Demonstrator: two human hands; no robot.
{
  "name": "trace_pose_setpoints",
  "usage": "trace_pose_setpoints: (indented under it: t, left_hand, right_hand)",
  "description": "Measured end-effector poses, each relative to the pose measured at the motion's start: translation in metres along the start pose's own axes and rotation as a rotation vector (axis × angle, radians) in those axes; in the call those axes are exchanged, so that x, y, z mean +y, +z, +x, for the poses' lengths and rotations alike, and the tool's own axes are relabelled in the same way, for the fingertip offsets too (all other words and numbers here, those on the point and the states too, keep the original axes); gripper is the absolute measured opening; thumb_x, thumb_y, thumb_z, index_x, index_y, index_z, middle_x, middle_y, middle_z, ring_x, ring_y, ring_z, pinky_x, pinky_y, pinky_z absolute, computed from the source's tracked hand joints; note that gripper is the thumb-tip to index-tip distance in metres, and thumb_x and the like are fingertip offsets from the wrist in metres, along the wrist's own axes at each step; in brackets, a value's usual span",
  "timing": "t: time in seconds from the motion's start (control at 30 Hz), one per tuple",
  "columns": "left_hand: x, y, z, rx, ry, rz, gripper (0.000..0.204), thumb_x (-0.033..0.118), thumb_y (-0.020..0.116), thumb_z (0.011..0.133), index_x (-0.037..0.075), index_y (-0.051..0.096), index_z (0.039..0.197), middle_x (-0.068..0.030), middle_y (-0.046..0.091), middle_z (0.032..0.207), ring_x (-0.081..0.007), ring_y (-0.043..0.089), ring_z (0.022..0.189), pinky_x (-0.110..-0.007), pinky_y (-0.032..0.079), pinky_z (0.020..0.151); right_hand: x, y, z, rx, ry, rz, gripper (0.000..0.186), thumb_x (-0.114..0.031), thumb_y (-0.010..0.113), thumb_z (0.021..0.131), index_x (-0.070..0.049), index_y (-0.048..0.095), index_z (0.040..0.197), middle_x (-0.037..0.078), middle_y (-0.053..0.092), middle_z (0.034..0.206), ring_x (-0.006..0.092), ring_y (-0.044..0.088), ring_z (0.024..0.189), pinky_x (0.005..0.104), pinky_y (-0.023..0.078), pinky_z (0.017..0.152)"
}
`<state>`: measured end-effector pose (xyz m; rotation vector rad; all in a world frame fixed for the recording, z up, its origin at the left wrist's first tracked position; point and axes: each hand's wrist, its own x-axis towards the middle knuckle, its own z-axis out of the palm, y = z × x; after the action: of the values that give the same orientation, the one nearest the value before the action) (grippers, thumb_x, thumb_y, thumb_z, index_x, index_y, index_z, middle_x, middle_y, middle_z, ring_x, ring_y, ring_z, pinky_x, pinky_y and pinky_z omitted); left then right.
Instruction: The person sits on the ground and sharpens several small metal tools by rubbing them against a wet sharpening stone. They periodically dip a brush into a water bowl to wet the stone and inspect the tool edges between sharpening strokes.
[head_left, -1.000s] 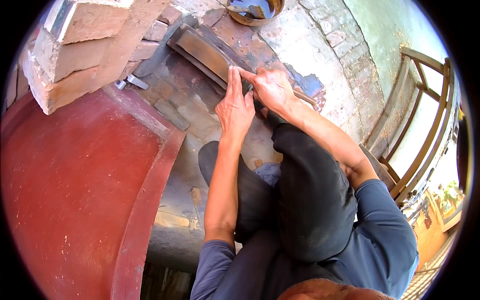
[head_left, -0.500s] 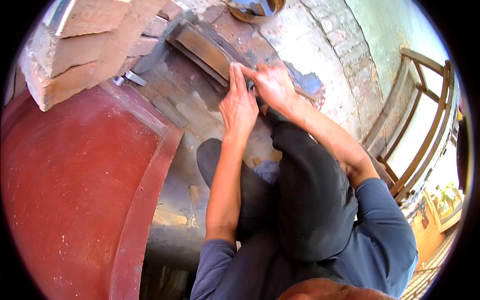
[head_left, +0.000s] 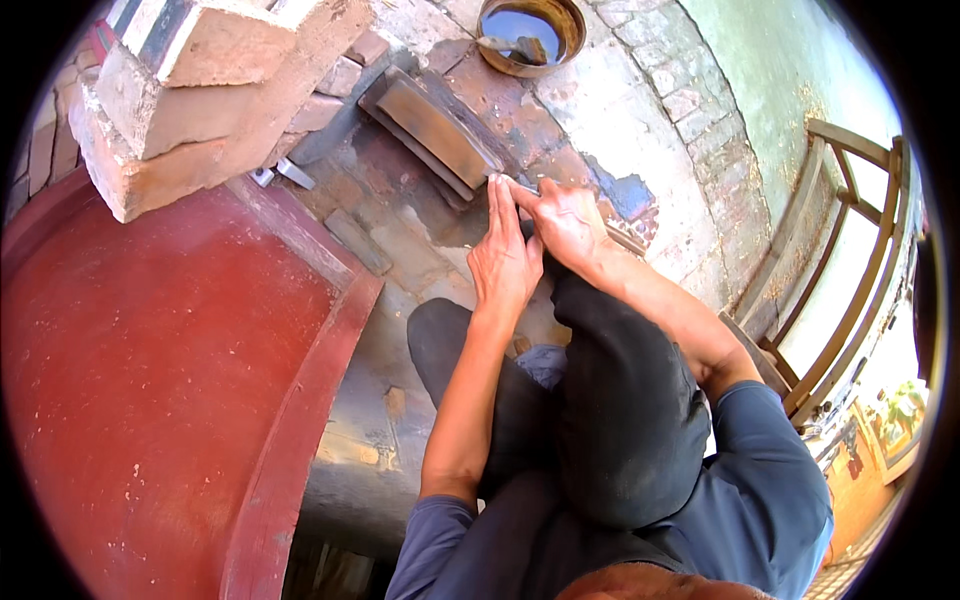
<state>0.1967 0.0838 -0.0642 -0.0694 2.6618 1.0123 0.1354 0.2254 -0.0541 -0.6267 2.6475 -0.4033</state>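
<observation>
A tan rectangular stone block (head_left: 435, 128) on a dark, worn base lies slanted on the brick floor, at upper centre. At its near end, my left hand (head_left: 503, 255) presses straight fingers together on a narrow tool (head_left: 628, 238). My right hand (head_left: 570, 225) is closed round that tool, its fingers meeting the left fingertips; a long strip of it sticks out to the right, and the rest is mostly hidden. My dark-trousered legs are below the hands.
A round metal pan (head_left: 548, 40) holds water and a brush-like implement behind the block. A rough brick pillar (head_left: 200, 120) and a red wooden panel (head_left: 170, 380) occupy the left. A wooden frame (head_left: 838, 300) stands at the right.
Both hands have moved down along the block toward me, to its near end, uncovering more of its top. The whole view has also shifted slightly; the grip stays similar.
</observation>
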Motion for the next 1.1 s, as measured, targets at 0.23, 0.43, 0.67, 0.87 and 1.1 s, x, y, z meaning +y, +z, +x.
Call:
trace_pose_setpoints:
  t: [0.23, 0.43, 0.67, 0.87, 1.1]
  left_hand:
    - [-0.002, -0.014, 0.018, -0.072, -0.044, 0.038, 0.105, 0.021, 0.079, 0.086, 0.003, 0.020, 0.171, -0.0215, 0.037, 0.172, -0.0447, 0.067, 0.125, -0.049, 0.059, 0.096]
    - [-0.008, -0.015, 0.029, 0.007, -0.022, 0.041, 0.109, 0.025, 0.083, 0.084, 0.007, 0.021, 0.171, -0.0195, 0.039, 0.171, -0.0442, 0.070, 0.120, -0.050, 0.060, 0.093]
    - [-0.001, -0.011, 0.006, -0.097, -0.077, 0.054, 0.111, 0.024, 0.082, 0.083, 0.006, 0.018, 0.172, -0.0189, 0.036, 0.173, -0.0438, 0.069, 0.123, -0.050, 0.061, 0.090]
    - [-0.001, -0.018, 0.014, -0.135, -0.107, 0.065, 0.111, 0.027, 0.083, 0.085, 0.004, 0.018, 0.171, -0.0196, 0.038, 0.172, -0.0460, 0.069, 0.119, -0.051, 0.060, 0.091]
    - [-0.013, -0.007, 0.019, -0.020, -0.057, 0.064, 0.117, 0.025, 0.085, 0.080, 0.004, 0.016, 0.172, -0.0214, 0.034, 0.173, -0.0451, 0.069, 0.121, -0.050, 0.060, 0.090]
  right_hand:
    - [0.003, 0.000, 0.010, 0.085, -0.012, 0.177, 0.058, -0.014, 0.067, 0.090, -0.013, 0.063, 0.148, 0.025, 0.071, 0.089, 0.0401, 0.075, 0.075, 0.0473, 0.060, 0.063]
    - [0.000, -0.007, 0.027, 0.038, -0.005, 0.131, 0.059, -0.010, 0.065, 0.091, -0.015, 0.062, 0.150, 0.024, 0.071, 0.088, 0.0387, 0.075, 0.072, 0.0473, 0.060, 0.061]
    - [0.003, 0.003, 0.004, 0.036, -0.022, 0.088, 0.057, -0.013, 0.065, 0.092, -0.016, 0.063, 0.149, 0.025, 0.071, 0.091, 0.0388, 0.076, 0.077, 0.0475, 0.060, 0.063]
    - [0.003, -0.001, 0.012, 0.013, -0.021, 0.116, 0.057, -0.015, 0.065, 0.092, -0.015, 0.062, 0.149, 0.025, 0.071, 0.093, 0.0398, 0.075, 0.078, 0.0482, 0.059, 0.063]
    - [-0.003, -0.003, 0.023, 0.000, -0.038, 0.107, 0.056, -0.015, 0.067, 0.091, -0.016, 0.064, 0.148, 0.024, 0.070, 0.089, 0.0367, 0.076, 0.074, 0.0456, 0.061, 0.061]
